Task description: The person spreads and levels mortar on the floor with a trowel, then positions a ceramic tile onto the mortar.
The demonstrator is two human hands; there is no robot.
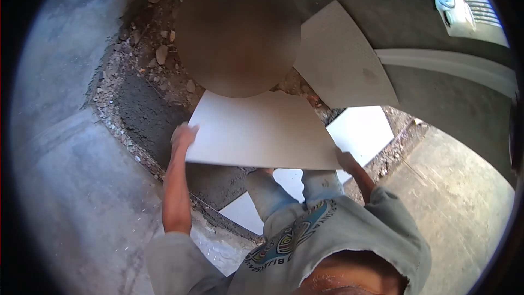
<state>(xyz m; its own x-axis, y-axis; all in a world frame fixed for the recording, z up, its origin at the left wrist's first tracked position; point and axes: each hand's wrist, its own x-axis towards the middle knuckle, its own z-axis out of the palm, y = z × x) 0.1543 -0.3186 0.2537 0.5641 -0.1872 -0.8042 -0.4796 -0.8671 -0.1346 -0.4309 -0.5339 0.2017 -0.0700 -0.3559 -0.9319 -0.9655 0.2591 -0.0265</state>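
A large off-white tile [256, 128] is held up in front of my body, its near edge level above my legs. My left hand [184, 135] is closed on the tile's left edge near the close corner. My right hand [345, 159] grips the opposite edge near the right corner, its fingers partly hidden. Below lie white tiles, one to the right [361, 131] and one by my legs [243, 213]. Dark grey mortar [144, 114] spreads to the left of the held tile. A round blurred patch covers its far side.
Another large tile [349, 60] stands at the upper right beside a pale curved strip [447, 63]. Broken rubble [161, 52] lies at the upper left. Concrete floor [71, 158] borders the trench on the left. A white object with blue marks [450, 0] is at the top right.
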